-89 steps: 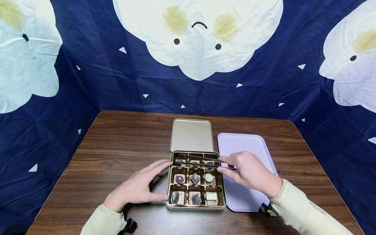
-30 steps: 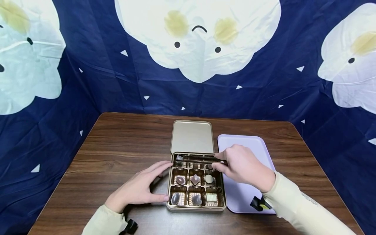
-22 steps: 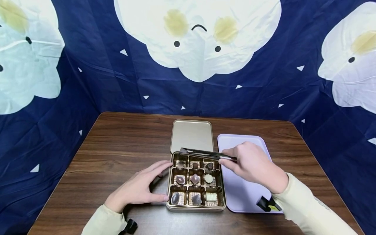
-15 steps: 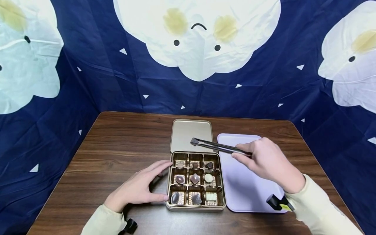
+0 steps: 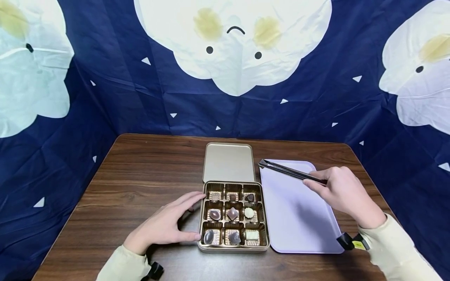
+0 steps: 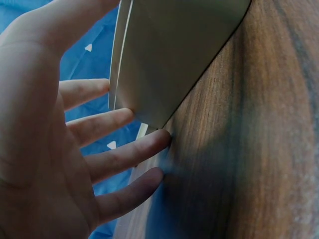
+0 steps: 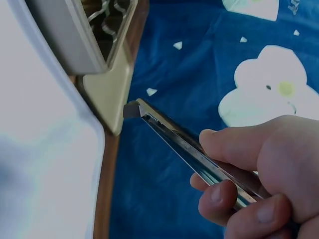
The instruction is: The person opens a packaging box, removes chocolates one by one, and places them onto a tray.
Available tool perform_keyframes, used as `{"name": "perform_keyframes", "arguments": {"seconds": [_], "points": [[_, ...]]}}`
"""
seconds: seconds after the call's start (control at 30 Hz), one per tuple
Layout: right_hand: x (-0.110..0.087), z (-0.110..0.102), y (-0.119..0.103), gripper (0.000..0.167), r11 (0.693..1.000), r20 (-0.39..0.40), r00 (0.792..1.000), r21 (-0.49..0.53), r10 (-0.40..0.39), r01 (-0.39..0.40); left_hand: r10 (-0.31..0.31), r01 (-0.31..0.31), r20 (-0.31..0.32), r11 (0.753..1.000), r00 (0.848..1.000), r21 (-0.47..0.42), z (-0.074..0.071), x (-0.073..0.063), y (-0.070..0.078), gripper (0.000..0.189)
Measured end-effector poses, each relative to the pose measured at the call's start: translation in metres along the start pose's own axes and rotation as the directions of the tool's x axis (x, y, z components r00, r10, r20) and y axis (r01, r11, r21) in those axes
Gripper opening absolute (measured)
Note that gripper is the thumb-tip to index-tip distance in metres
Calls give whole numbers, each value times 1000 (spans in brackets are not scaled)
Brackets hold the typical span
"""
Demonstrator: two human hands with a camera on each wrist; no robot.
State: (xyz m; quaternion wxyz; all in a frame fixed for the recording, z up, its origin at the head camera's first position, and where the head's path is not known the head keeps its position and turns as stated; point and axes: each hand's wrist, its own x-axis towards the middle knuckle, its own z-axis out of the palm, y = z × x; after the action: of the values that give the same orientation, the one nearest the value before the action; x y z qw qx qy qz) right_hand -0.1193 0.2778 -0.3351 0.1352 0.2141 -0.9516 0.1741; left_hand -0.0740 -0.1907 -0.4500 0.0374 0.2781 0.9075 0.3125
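Note:
My right hand [image 5: 346, 193] grips black metal tongs [image 5: 288, 171] above the far part of the lilac tray [image 5: 291, 230]. The tong arms are close together, and a small dark square piece [image 7: 132, 109], seemingly a chocolate, sits at their tips in the right wrist view. My left hand [image 5: 166, 222] touches the left side of the gold tin [image 5: 233, 249] with straight fingers and thumb. Chocolates lie in the tin's divided insert, among them a white flower-shaped one [image 5: 249, 212] and a dark oval one [image 5: 208, 236]. The back left compartment [image 5: 215, 194] shows bare gold lining.
The tin's lid [image 5: 228, 162] lies flat behind the tin, meeting its back edge. The tray stands right of the tin on the wooden table [image 5: 154, 171]. A dark blue curtain [image 5: 197, 103] with white clouds surrounds the table's back and sides.
The tongs reached into the back left compartment, narrowed and lifted out with the small dark piece. My right hand then carried them right over the tray. My left hand stayed at the tin.

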Motion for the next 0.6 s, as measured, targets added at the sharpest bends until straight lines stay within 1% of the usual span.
{"name": "perform_keyframes", "arguments": {"seconds": [0.07,0.2,0.4,0.6], "points": [[-2,3,6,23,999,24,999,3,42,-42,-1,1,0,1000,1000,0,0,0,0,106],[-2,10,15,24,996,59,994,-8,92,-91,-4,4,1,1000,1000,0,1,0,-1,106],[0,21,25,20,994,90,991,-36,101,-98,-3,3,-1,1000,1000,9,1,0,-1,106],[0,26,28,16,992,104,987,-64,119,-113,1,-1,0,1000,1000,7,1,0,-1,106]]}}
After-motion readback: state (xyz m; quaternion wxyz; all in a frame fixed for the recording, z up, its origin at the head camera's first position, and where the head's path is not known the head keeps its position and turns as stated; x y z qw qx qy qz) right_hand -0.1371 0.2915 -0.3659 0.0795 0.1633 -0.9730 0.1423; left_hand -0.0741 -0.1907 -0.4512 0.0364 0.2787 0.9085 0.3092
